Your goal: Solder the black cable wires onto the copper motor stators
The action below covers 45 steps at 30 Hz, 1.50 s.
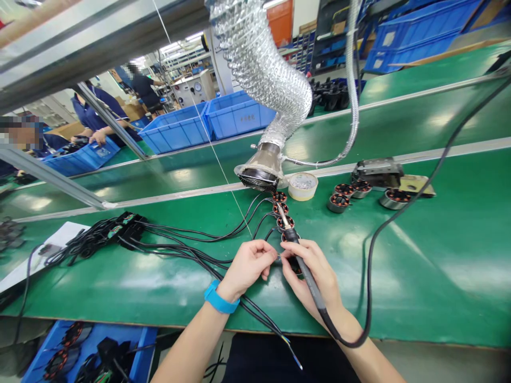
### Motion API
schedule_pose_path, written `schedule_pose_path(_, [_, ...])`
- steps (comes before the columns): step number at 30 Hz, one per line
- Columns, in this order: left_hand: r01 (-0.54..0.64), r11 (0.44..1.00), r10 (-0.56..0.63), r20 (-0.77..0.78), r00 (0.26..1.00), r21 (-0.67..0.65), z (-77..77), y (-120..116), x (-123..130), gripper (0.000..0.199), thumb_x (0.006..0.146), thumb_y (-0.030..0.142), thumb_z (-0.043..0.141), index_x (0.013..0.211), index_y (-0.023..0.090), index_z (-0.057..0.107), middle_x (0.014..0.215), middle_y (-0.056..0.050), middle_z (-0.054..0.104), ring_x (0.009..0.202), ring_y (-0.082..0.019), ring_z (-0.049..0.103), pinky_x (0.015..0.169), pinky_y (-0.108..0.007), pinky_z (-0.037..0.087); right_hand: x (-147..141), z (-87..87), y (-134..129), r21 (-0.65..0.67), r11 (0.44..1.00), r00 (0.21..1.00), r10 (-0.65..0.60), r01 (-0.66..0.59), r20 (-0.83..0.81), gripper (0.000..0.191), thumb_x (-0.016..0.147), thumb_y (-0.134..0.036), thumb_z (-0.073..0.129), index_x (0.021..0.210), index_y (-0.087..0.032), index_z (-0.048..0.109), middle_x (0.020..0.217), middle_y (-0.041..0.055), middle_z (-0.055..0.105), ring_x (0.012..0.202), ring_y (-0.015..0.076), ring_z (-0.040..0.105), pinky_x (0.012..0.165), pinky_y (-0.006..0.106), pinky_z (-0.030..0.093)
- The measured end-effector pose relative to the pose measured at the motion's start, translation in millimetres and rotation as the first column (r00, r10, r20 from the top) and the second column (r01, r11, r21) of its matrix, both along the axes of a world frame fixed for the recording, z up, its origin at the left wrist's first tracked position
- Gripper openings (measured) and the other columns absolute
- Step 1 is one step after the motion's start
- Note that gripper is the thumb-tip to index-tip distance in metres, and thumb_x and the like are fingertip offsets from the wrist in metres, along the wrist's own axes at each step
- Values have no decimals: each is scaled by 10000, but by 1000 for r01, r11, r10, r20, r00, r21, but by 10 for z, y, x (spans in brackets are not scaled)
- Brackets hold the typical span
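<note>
My right hand (313, 271) is closed around the grey handle of a soldering iron (310, 282), whose tip points away over a row of round motor stators (285, 222) with copper windings. My left hand (255, 263), with a blue wristband (221, 298), is in a pinch close to my right fingertips. A tiny light-coloured piece shows between the two hands, too small to name. From above, a thin wire (215, 151) runs down to my left hand. Black cables (191, 249) lead from a bundle (128, 229) to the stators, and several pass under my left hand.
A fume extraction hood (261, 167) hangs beyond the stators, beside a round white tub (302, 186). More stators (339, 202) and a metal block (379, 173) stand at right. The iron's cord (369, 276) loops across the right side. A blue bin (139, 340) is below left. Co-workers sit opposite.
</note>
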<state>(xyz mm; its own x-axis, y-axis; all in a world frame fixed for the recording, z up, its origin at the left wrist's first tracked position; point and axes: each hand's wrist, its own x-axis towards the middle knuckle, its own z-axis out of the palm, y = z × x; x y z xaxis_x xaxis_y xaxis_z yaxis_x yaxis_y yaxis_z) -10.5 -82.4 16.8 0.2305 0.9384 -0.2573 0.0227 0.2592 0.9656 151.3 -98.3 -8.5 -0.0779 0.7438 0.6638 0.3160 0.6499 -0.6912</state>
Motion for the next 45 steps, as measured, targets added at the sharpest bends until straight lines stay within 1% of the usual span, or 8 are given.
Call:
schedule_pose_path(10, [-87, 996, 88, 27, 996, -24, -47, -13, 45, 180, 774, 309, 660, 753, 137, 613, 446, 46, 514, 376, -71, 424, 420, -181, 345, 36, -12, 8, -72, 997, 1000, -6, 4, -20, 316, 939, -102, 563, 1233, -217, 589, 1049, 46, 569, 913, 149, 635, 891, 277, 521])
schedule_pose_path(18, [-155, 988, 155, -10, 988, 11, -66, -73, 108, 180, 770, 309, 660, 757, 135, 615, 454, 54, 496, 393, -70, 418, 421, -178, 350, -28, -3, -20, -149, 961, 964, -248, 233, -90, 265, 874, -133, 614, 1128, -205, 591, 1027, 33, 567, 836, 132, 641, 698, 201, 549])
schedule_pose_path(28, [-106, 994, 107, -29, 994, 18, -59, -89, 91, 295, 802, 409, 695, 785, 121, 638, 489, 28, 525, 434, -81, 455, 462, -194, 383, 19, -32, -125, -158, 944, 938, -312, 288, -152, 207, 946, -204, 638, 1153, -203, 628, 1022, 41, 633, 870, 157, 659, 859, 286, 531])
schedule_pose_path(30, [-106, 994, 106, -27, 994, 12, -56, -93, 93, 306, 796, 419, 705, 783, 120, 640, 492, 27, 526, 436, -81, 456, 464, -195, 383, 51, -37, -187, -206, 917, 902, -381, 340, -205, 197, 975, -239, 629, 1168, -202, 654, 954, 33, 664, 767, 142, 660, 768, 269, 539])
schedule_pose_path(32, [-106, 994, 106, -29, 994, 7, -51, -98, 98, 314, 792, 425, 712, 785, 119, 640, 493, 26, 527, 439, -81, 461, 467, -194, 382, 87, -68, -254, -233, 902, 865, -420, 364, -274, 178, 990, -255, 614, 1140, -184, 680, 793, 8, 657, 621, 128, 631, 623, 250, 525])
schedule_pose_path(35, [-104, 995, 104, -33, 994, 6, -48, -103, 105, 328, 795, 436, 715, 791, 118, 637, 499, 24, 533, 448, -82, 469, 475, -193, 381, 143, -146, -339, -194, 907, 823, -421, 374, -382, 159, 987, -265, 592, 973, -153, 703, 669, 0, 617, 474, 128, 559, 462, 255, 466])
schedule_pose_path(39, [-93, 996, 94, -29, 995, 6, -49, -100, 107, 348, 801, 455, 714, 799, 117, 633, 512, 23, 538, 457, -81, 473, 483, -195, 385, 201, -232, -386, -122, 916, 839, -399, 381, -370, 230, 958, -280, 565, 797, -166, 684, 578, 0, 564, 453, 168, 556, 461, 307, 490])
schedule_pose_path(45, [-85, 996, 85, -12, 996, 7, -37, -89, 101, 353, 804, 460, 716, 800, 118, 630, 515, 25, 535, 453, -78, 464, 487, -194, 378, 224, -280, -369, -129, 901, 860, -433, 414, -269, 235, 943, -279, 536, 784, -184, 682, 581, 11, 581, 565, 218, 639, 544, 340, 545])
